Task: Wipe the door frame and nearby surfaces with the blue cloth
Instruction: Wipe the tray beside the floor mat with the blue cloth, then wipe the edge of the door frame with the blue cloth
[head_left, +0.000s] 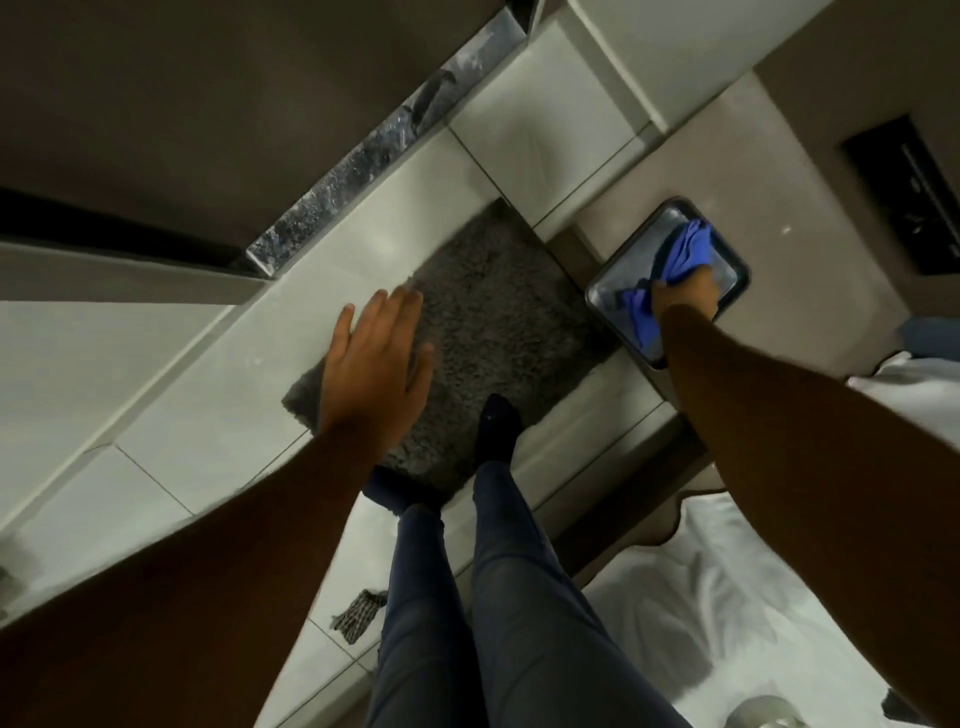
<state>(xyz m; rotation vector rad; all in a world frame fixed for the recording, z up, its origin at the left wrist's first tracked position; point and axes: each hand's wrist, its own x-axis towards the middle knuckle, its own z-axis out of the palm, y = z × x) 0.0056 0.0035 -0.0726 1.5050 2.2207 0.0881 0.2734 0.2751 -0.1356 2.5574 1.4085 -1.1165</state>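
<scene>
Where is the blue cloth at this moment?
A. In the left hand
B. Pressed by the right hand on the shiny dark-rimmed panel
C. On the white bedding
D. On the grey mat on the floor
B: the right hand presses the blue cloth on the shiny panel; the left hand is open and empty.

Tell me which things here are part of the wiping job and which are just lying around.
Part of the job:
- blue cloth, held in the right hand
- shiny tray being wiped
- left hand, open and empty

Just lying about:
- grey mat
- checked rag on the floor
- white bedding
</scene>
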